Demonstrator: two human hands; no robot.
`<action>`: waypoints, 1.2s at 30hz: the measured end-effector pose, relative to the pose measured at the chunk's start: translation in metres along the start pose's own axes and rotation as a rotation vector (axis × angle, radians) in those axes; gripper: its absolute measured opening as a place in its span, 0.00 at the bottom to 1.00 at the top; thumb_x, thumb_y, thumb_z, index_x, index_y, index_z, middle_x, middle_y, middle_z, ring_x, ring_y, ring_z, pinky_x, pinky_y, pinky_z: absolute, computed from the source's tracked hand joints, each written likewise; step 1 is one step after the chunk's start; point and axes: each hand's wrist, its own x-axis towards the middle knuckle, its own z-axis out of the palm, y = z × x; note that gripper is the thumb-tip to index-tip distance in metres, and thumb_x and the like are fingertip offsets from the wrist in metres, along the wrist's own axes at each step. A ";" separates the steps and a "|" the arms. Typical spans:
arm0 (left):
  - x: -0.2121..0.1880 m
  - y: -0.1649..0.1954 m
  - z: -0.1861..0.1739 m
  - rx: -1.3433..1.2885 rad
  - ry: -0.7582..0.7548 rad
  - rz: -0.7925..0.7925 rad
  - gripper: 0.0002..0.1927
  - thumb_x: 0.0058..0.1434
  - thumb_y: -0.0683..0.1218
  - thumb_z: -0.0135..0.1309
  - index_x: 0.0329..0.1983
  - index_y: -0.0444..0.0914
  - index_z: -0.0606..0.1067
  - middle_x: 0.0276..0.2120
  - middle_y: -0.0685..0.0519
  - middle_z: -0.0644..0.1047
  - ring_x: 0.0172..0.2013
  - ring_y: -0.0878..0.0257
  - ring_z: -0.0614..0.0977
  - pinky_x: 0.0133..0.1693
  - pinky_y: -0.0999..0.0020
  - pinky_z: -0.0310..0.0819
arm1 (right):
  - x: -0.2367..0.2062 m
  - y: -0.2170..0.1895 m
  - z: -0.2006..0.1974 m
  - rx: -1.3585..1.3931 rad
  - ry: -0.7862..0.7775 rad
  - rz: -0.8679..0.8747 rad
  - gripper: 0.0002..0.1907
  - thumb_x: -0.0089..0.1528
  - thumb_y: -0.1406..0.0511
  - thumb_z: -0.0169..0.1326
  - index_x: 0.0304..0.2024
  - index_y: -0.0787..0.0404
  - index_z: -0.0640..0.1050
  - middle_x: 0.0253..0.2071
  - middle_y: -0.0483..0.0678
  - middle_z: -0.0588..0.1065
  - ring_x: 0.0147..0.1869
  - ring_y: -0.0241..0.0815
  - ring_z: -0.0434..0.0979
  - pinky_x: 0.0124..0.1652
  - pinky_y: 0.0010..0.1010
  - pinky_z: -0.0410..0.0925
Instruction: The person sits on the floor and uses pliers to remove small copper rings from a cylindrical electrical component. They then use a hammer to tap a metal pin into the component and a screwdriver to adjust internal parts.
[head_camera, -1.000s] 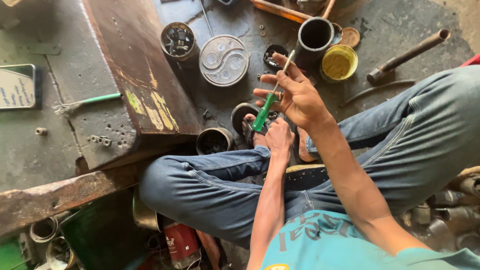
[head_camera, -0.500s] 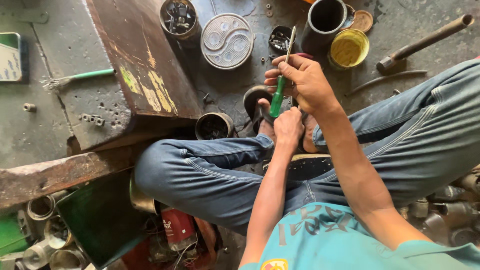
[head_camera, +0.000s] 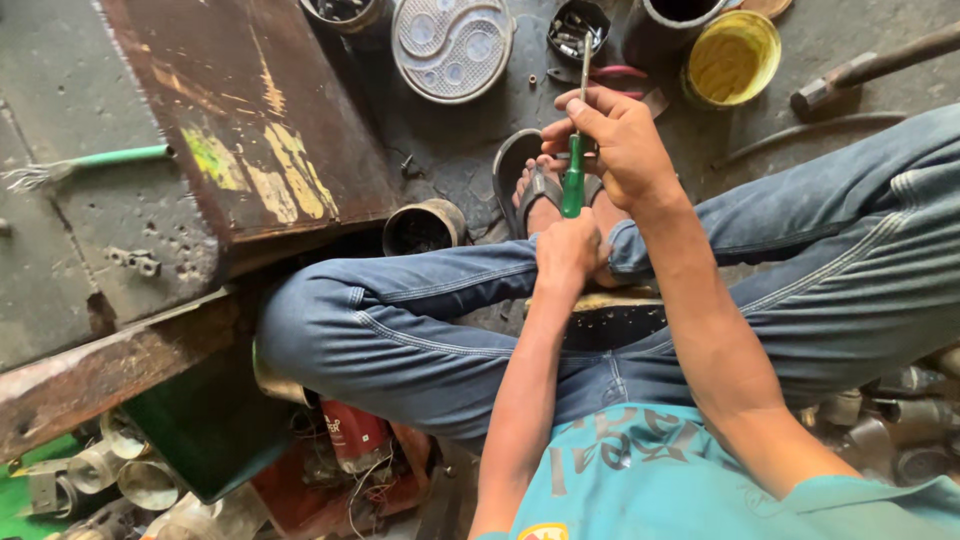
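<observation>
The person sits cross-legged on the floor, both hands working one screwdriver (head_camera: 573, 185) with a green handle and a thin metal shaft pointing up and away from the body. The right hand (head_camera: 618, 145) is wrapped round the upper handle, thumb and fingers pinching it where the shaft begins; the left hand (head_camera: 567, 252) is closed in a fist just below, at the butt of the handle, above a sandalled foot (head_camera: 540, 190). What the left fist encloses beyond that I cannot tell. Around them I count one round metal lid with a swirl pattern (head_camera: 452, 45), one yellow tin lid (head_camera: 733, 57), one small dark cup of screws (head_camera: 577, 28), one open can (head_camera: 423, 227) beside the knee, one hammer (head_camera: 868, 67) and one green-handled brush (head_camera: 90, 163) lying on the left. A rusty, paint-smeared metal plate (head_camera: 245, 120) slants over a worn wooden beam (head_camera: 110, 365). The floor (head_camera: 60, 90) is stained grey concrete, a cluttered workshop corner with metal fittings (head_camera: 100, 470) heaped at the lower left.
</observation>
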 end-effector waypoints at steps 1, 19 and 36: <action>0.000 -0.001 -0.011 -0.124 0.040 -0.090 0.18 0.53 0.50 0.61 0.42 0.36 0.75 0.30 0.36 0.80 0.34 0.39 0.83 0.35 0.47 0.77 | 0.002 0.001 -0.001 -0.008 0.006 0.003 0.13 0.70 0.62 0.51 0.52 0.65 0.75 0.38 0.54 0.80 0.38 0.44 0.84 0.38 0.35 0.79; -0.010 0.019 -0.043 -0.317 0.314 -0.184 0.18 0.67 0.54 0.49 0.49 0.34 0.73 0.35 0.32 0.80 0.32 0.31 0.81 0.36 0.39 0.74 | 0.051 0.053 -0.034 0.414 0.023 0.126 0.16 0.72 0.60 0.47 0.53 0.67 0.73 0.26 0.41 0.68 0.25 0.32 0.63 0.27 0.25 0.63; -0.027 0.002 -0.045 -0.354 0.176 -0.351 0.26 0.66 0.54 0.46 0.64 0.37 0.64 0.33 0.30 0.79 0.35 0.28 0.80 0.39 0.35 0.71 | 0.078 0.089 -0.009 0.623 -0.001 0.478 0.18 0.72 0.53 0.50 0.36 0.58 0.68 0.17 0.34 0.54 0.18 0.28 0.47 0.18 0.22 0.45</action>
